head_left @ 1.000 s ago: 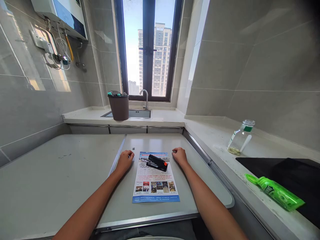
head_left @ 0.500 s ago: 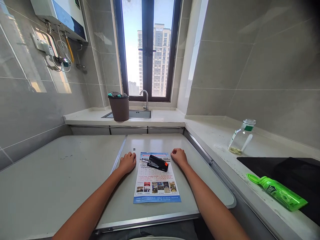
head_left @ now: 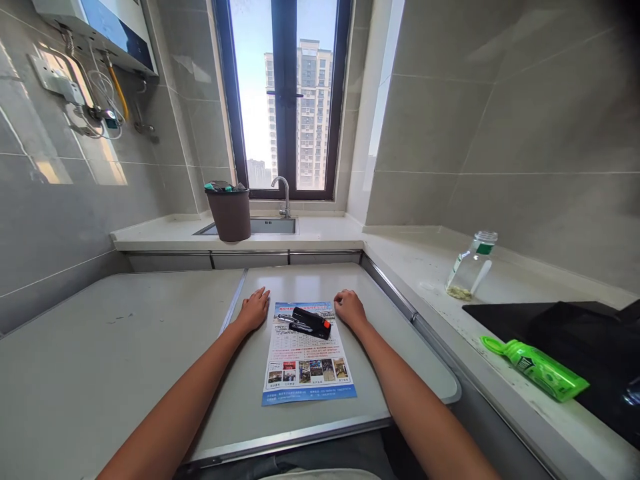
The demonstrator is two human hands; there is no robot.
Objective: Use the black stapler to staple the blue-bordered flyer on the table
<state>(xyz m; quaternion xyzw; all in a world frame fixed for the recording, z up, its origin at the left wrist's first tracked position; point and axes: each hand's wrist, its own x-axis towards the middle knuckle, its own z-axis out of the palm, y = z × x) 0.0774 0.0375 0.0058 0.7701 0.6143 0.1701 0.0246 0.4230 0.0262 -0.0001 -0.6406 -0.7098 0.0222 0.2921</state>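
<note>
A printed flyer (head_left: pixel 310 393) with blue bands and small photos lies flat on the folding table's pale top. On its upper half rests a black stapler (head_left: pixel 311 323) with a red-orange spot at its right end and a metal part at its left. My left hand (head_left: pixel 255 309) lies palm down on the table, left of the flyer's top corner, fingers stretched forward and holding nothing. Beside the top right corner, my right hand (head_left: pixel 349 309) rests with its fingers curled in. Nothing shows in it, and neither hand touches the stapler.
A brown bin (head_left: pixel 228 215) stands by the sink (head_left: pixel 274 227) and faucet (head_left: pixel 284 197) under the window. On the right counter are a glass jar (head_left: pixel 469 267), an open green bottle (head_left: pixel 540 370) and a black cloth-like item (head_left: pixel 565 333). The table's metal edge (head_left: pixel 295 440) runs close to me.
My left hand's fingers have stretched out forward from a more curled pose. My right hand stays curled. The view has shifted slightly to the right; the flyer and stapler lie as before.
</note>
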